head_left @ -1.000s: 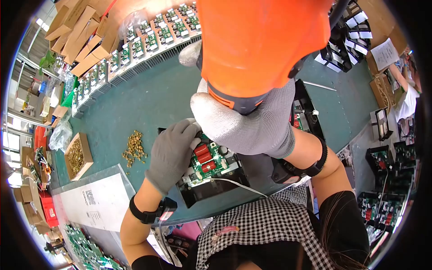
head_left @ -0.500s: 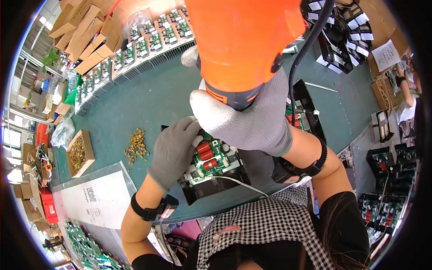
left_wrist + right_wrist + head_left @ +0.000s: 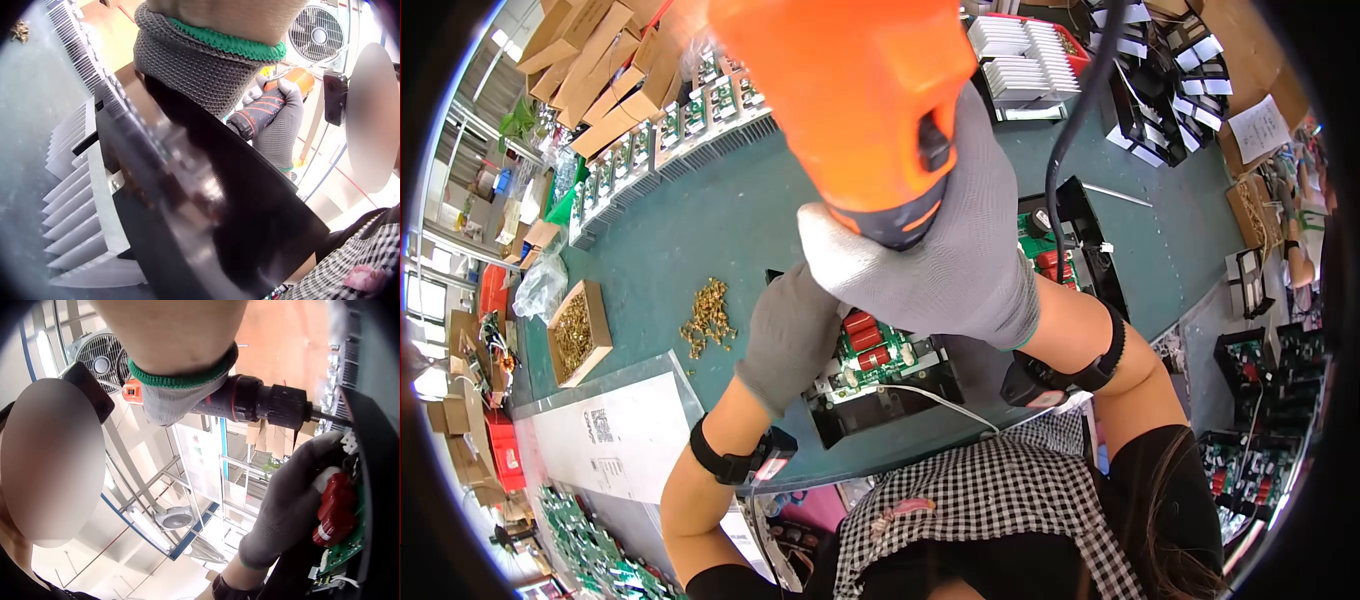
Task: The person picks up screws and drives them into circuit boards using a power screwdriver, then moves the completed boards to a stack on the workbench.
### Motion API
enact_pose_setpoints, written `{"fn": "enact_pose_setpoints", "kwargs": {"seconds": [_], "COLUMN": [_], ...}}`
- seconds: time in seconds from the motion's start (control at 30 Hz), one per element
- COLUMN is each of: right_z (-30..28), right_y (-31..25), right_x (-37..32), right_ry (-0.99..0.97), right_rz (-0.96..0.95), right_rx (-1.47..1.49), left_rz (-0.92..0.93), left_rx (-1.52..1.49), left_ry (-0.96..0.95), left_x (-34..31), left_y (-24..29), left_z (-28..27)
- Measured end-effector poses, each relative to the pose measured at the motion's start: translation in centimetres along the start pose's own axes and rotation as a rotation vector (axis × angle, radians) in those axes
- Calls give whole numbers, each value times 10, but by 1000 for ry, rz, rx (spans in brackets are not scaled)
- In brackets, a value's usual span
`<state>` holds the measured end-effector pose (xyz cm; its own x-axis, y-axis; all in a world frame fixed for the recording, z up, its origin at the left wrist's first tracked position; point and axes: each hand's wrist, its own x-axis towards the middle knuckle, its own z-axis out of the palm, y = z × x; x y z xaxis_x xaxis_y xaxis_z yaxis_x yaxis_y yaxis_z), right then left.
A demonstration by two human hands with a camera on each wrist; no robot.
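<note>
My gloved right hand [image 3: 945, 260] grips an orange power screwdriver [image 3: 850, 110], whose black chuck [image 3: 287, 406] and thin bit [image 3: 331, 417] point at the inner end of a black casing [image 3: 830, 425]. Inside that casing sits a green circuit board [image 3: 890, 375] with red capacitors [image 3: 865, 335] and a white cable [image 3: 920, 392]. My gloved left hand [image 3: 790, 335] holds the casing's far left corner, its fingers curled over the edge beside the capacitors. In the left wrist view, the casing's dark side hides most of that hand, and a finned heatsink [image 3: 75, 231] shows along it.
A loose pile of brass-coloured screws [image 3: 708, 318] lies left of the hands, near a cardboard box [image 3: 600, 340] of more. Another casing [image 3: 1090, 230] stands to the right, with the tool's black cord [image 3: 1065, 150] across it. Heatsinks with boards [image 3: 670, 130] line the back.
The power screwdriver has swung left and tilted over, with my right hand shifting slightly left. My left hand stays at the casing's corner. White finned heatsinks have come into sight behind the tool.
</note>
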<state>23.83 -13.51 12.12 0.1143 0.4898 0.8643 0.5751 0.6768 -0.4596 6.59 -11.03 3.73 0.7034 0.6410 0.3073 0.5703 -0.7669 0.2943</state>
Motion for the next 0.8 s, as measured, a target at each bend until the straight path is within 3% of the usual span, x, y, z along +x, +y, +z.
{"fn": "enact_pose_setpoints", "kwargs": {"seconds": [0.1, 0.17, 0.27, 0.4, 0.57, 0.63, 0.73, 0.8], "right_z": [-1, -3, 4, -2, -4, -14, -22, -22], "right_y": [1, 1, 0, -3, 7, 0, -3, 1], "right_x": [0, 0, -2, -2, -2, 9, 11, 9], "right_ry": [-24, -84, -23, -83, -126, -112, -104, -75], "right_rz": [-27, -8, -7, -45, 160, 389, 465, 384], "right_rx": [7, -3, 81, -23, 51, 240, 249, 253], "left_rz": [113, 52, -20, -62, -16, -20, -15, -8], "left_rx": [117, 101, 74, 67, -2, -56, -64, -62], "left_ry": [52, 31, -35, -25, -73, -89, -105, -122], "left_x": [0, -2, -4, 0, 4, 8, 10, 10], "left_y": [-3, -3, -2, -16, 6, 7, 7, 6], "left_z": [1, 2, 3, 18, -11, -13, -13, -15]}}
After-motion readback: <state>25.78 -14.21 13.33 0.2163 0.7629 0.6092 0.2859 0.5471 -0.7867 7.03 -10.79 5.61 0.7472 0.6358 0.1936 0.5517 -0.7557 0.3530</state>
